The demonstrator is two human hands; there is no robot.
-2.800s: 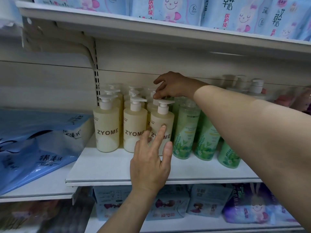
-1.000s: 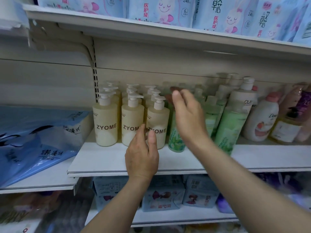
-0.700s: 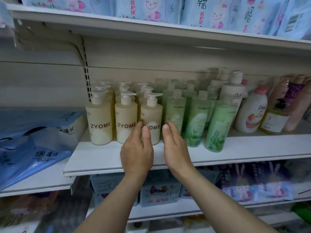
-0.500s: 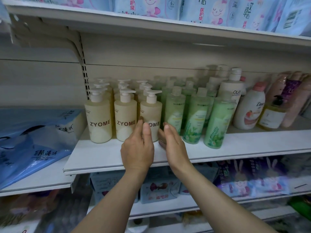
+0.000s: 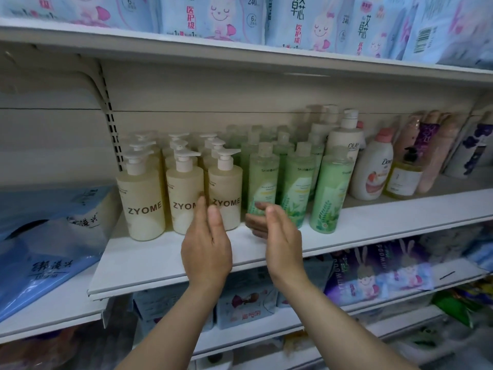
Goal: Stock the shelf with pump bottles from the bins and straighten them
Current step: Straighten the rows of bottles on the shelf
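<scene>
Cream ZYOME pump bottles (image 5: pixel 141 201) stand upright in three rows on the white shelf (image 5: pixel 165 260), several deep. To their right stand rows of green bottles (image 5: pixel 328 198). My left hand (image 5: pixel 206 241) is raised in front of the gap between the second and third front ZYOME bottles (image 5: pixel 226 193), fingers straight, holding nothing. My right hand (image 5: pixel 277 233) hovers, palm turned left, before the leftmost front green bottle (image 5: pixel 262 182), fingers relaxed and empty. Whether either hand touches a bottle I cannot tell.
Right of the green bottles stand a white Olay pump bottle (image 5: pixel 346 140), a Dove bottle (image 5: pixel 373 169), an amber bottle (image 5: pixel 404 177) and pink and purple bottles. Blue tissue packs (image 5: pixel 50 233) lie on the left shelf. Packaged goods fill the shelves above and below.
My right hand came down from the pump tops to the shelf front beside my left hand. Both hands have since drawn back slightly from the bottles and spread a little apart.
</scene>
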